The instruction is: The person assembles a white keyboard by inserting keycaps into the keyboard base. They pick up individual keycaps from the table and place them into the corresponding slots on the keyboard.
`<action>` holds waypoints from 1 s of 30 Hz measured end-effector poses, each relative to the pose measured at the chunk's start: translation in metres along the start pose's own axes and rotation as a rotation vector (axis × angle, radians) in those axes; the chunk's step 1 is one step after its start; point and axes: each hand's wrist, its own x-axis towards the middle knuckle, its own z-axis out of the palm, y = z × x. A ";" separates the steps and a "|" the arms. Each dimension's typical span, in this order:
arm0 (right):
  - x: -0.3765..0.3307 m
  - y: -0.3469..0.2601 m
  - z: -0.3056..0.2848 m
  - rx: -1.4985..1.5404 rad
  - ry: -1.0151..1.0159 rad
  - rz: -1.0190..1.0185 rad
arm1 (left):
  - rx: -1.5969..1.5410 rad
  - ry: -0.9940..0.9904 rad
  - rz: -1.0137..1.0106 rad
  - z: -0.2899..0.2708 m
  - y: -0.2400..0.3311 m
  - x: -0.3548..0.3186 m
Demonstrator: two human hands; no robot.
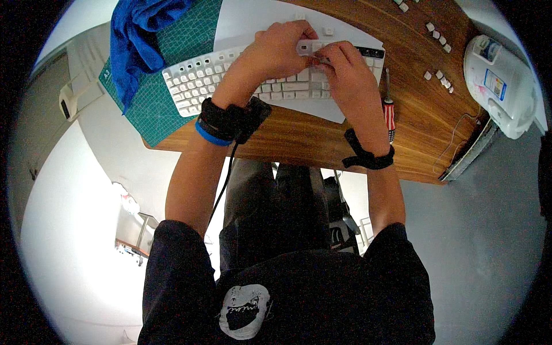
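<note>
Under the left hand (282,50) and right hand (352,77), a white keyboard (192,89) that could skid

Both grips meet over its top row — right fingertips drawn close, left fingers curled inward — and I cannot tell what, if anything, either pinches. The keyboard lies directly below, over a pale sheet (244,23) and, left of the grip, a green cutting mat (152,115). Uneven force might twist it, since that left end is unheld. A small part slipping from the fingertips could land among the keys, or by the loose keycap (328,31) just beyond the grip. Right of the grip, a wrist swing might roll the screwdriver (390,114) toward the near edge of the bench (422,135).
</note>
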 end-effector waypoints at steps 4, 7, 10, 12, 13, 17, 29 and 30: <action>-0.002 -0.002 -0.002 0.074 0.026 0.038 | -0.030 -0.005 0.044 0.000 -0.007 0.000; -0.002 -0.001 -0.003 0.089 0.030 0.039 | -0.024 -0.011 0.039 -0.002 -0.005 -0.001; -0.002 0.000 -0.004 0.041 0.021 0.021 | 0.004 0.002 0.055 -0.003 -0.003 -0.003; -0.002 0.000 -0.004 0.006 0.021 -0.014 | 0.009 0.015 0.062 -0.002 -0.004 -0.003; 0.000 0.001 -0.004 -0.005 0.026 -0.044 | 0.005 0.020 0.060 0.000 -0.005 -0.001; 0.001 0.004 0.000 -0.008 0.029 -0.067 | 0.018 0.017 0.007 0.001 -0.002 0.000; -0.002 0.010 0.009 -0.074 0.176 -0.118 | 0.101 0.087 -0.014 0.011 -0.002 0.002; -0.003 0.010 0.012 -0.047 0.190 -0.111 | 0.103 0.092 -0.007 0.010 -0.002 0.002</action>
